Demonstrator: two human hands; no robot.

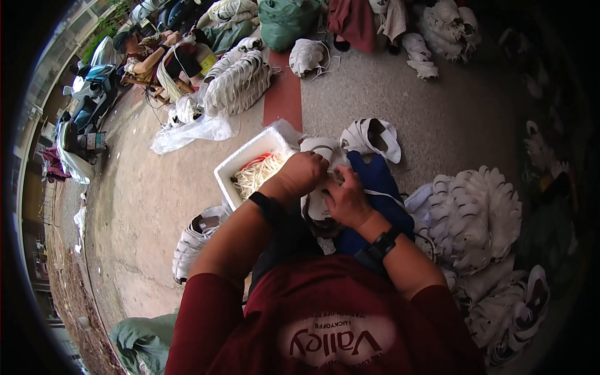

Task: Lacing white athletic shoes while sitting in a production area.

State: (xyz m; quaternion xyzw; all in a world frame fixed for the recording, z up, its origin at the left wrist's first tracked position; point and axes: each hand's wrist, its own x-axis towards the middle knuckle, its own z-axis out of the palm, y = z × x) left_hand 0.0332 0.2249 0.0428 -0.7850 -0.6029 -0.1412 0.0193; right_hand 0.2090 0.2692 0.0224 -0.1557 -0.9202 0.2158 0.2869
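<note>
A white shoe upper (314, 206) lies over my lap, with its dark inner side showing at the near end. My left hand (303, 173) is closed above its far part, fingertips pinched together; what they grip is too small to make out. My right hand (350, 199) is closed on the right edge of the upper, thumb and fingers bent around it. From beside this hand a white shoelace (384, 195) trails off to the right over blue cloth (378, 178). Another white upper (320, 147) lies just beyond my hands.
Left of my hands stands a white foam box (226, 169) of pale laces. Single uppers lie beyond (373, 139) and at left (199, 240). Stacked uppers (475, 206) sit at right, another bundle (237, 81) farther off. A seated person (147, 59) works near parked scooters (94, 94).
</note>
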